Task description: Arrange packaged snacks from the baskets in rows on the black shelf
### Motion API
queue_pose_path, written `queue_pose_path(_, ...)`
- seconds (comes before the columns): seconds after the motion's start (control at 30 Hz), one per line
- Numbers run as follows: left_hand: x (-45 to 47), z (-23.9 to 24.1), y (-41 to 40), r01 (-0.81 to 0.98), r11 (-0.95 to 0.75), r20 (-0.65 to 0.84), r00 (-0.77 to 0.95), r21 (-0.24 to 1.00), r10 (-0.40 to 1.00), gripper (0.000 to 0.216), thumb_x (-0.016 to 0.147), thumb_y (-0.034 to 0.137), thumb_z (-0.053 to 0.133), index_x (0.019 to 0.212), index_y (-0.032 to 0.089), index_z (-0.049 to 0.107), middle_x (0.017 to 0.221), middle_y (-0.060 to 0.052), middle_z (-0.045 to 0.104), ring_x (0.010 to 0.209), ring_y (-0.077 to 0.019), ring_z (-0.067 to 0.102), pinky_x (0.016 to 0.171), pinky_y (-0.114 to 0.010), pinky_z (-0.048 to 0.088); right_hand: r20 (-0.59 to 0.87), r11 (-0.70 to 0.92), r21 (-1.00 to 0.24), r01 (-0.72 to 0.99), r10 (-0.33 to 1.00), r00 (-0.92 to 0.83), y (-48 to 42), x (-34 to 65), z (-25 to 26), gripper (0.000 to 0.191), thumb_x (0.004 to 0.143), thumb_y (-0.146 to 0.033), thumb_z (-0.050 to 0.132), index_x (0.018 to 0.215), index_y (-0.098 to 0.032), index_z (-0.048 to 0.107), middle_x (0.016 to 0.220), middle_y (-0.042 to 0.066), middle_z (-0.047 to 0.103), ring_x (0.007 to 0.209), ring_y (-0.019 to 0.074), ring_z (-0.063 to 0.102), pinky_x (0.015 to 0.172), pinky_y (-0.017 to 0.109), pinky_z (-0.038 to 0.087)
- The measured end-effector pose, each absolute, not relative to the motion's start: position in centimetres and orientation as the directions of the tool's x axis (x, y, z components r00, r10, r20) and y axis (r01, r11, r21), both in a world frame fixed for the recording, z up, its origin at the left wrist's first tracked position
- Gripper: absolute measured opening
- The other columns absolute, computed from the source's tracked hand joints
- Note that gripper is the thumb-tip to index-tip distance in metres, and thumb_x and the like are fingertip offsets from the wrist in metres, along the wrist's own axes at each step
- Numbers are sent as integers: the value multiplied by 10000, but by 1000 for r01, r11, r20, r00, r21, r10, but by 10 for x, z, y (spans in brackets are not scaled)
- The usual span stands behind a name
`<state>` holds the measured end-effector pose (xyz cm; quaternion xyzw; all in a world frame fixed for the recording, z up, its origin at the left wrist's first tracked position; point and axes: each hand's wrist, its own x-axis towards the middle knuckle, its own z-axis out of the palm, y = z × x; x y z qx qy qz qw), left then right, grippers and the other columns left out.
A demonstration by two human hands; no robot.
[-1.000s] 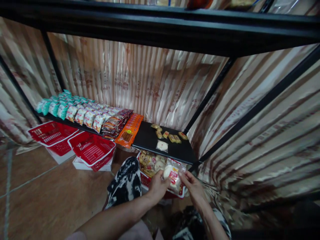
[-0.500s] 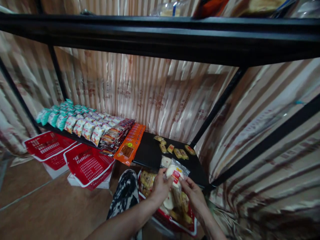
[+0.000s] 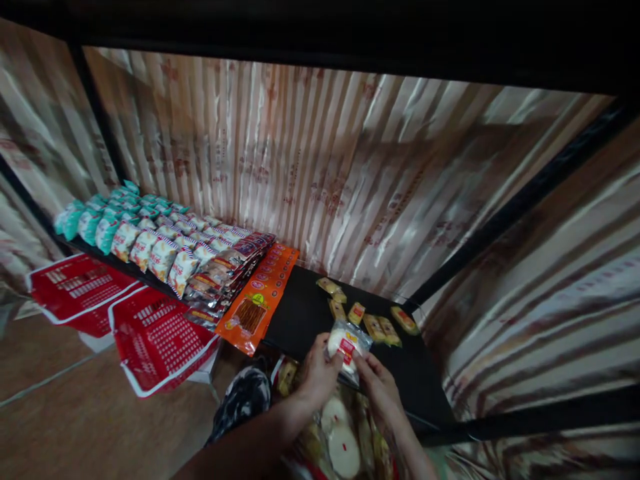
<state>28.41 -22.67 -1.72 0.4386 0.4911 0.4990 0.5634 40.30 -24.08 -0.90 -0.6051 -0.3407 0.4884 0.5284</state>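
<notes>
Both my hands hold a clear plastic packet of round white crackers [image 3: 341,342] with a red and yellow label. My left hand [image 3: 320,370] pinches its left side, and my right hand [image 3: 377,380] pinches the lower right corner. The packet is just above the front edge of the low black shelf [image 3: 295,313]. Several small yellow packets [image 3: 375,328] lie on the shelf behind it. Below my hands stands a basket, mostly hidden by its contents and my arms, holding more white cracker packets [image 3: 343,447] and yellow packets.
Left along the shelf are an orange snack bag [image 3: 257,300], stacked brown packets [image 3: 215,280], and rows of white bags [image 3: 163,257] and teal bags [image 3: 105,230]. Red baskets [image 3: 165,340] stand on the floor below. A black upper shelf [image 3: 320,40] overhangs, with slanting posts [image 3: 500,220] at the right.
My view has tilted down and come closer to the shelf. The packet has shifted left relative to the shelf, still in both hands. A white packet seen on the shelf edge is no longer distinguishable.
</notes>
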Motion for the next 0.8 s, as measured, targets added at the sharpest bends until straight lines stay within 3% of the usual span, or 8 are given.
queue_pose_path(0.2,267,-34,-176,-224,152,-182,-121,963,976,314,697,122,602,1004,175,565,867,-29,670,794,-131,623,711,-205,466,-208,-205,-978,-34,952,224,-190,374,-16,392,585,-520,684,788,-187,644,619,-6,653,561,152,586,539,249,450)
queue_pose_path(0.27,265,-34,-155,-276,147,-204,-192,950,960,313,694,135,617,1000,170,567,870,-35,668,770,-131,627,695,-211,472,-104,-129,-987,101,970,222,-167,373,-14,400,672,-537,603,858,-187,647,727,21,681,662,177,617,618,279,477)
queue_pose_path(0.33,263,-32,-134,-340,118,-215,-266,933,940,315,706,133,606,1016,158,560,895,-52,663,753,-127,628,671,-211,477,62,-26,-937,348,969,238,-141,376,-10,403,777,-502,487,970,-185,644,902,60,692,830,209,624,751,328,479)
queue_pose_path(0.4,260,-28,-114,-406,89,-234,-323,909,917,312,734,111,566,1043,146,543,929,-73,655,740,-119,624,628,-199,477,243,66,-768,637,950,194,-114,381,-6,395,847,-405,387,1062,-177,628,1069,89,659,1008,228,576,894,372,424)
queue_pose_path(0.47,257,-24,-97,-469,77,-268,-355,880,896,304,759,86,527,1058,140,527,951,-85,648,727,-109,621,582,-180,470,340,126,-514,848,938,67,-89,384,-4,387,860,-288,352,1123,-174,612,1194,94,604,1171,234,473,994,394,339)
queue_pose_path(0.57,253,-22,-77,-520,52,-298,-400,852,867,271,769,68,516,1029,141,533,966,-83,647,736,-106,623,578,-173,473,265,130,-200,971,961,-75,-57,383,-8,396,838,-243,404,1191,-200,578,1332,69,503,1323,264,276,1035,424,264)
queue_pose_path(0.67,252,-24,-64,-516,43,-300,-426,856,853,241,764,67,537,991,146,550,960,-75,657,772,-117,633,638,-194,494,140,84,-66,994,987,-74,-39,377,-21,469,813,-345,484,1261,-212,522,1409,67,409,1352,338,170,1045,476,197)
queue_pose_path(0.8,260,-29,-54,-480,51,-262,-385,876,885,255,744,107,599,993,146,560,968,-79,662,812,-138,641,698,-217,505,100,42,16,999,994,-44,-40,377,-40,478,814,-307,477,1282,-217,501,1442,72,354,1303,351,275,1039,472,174)
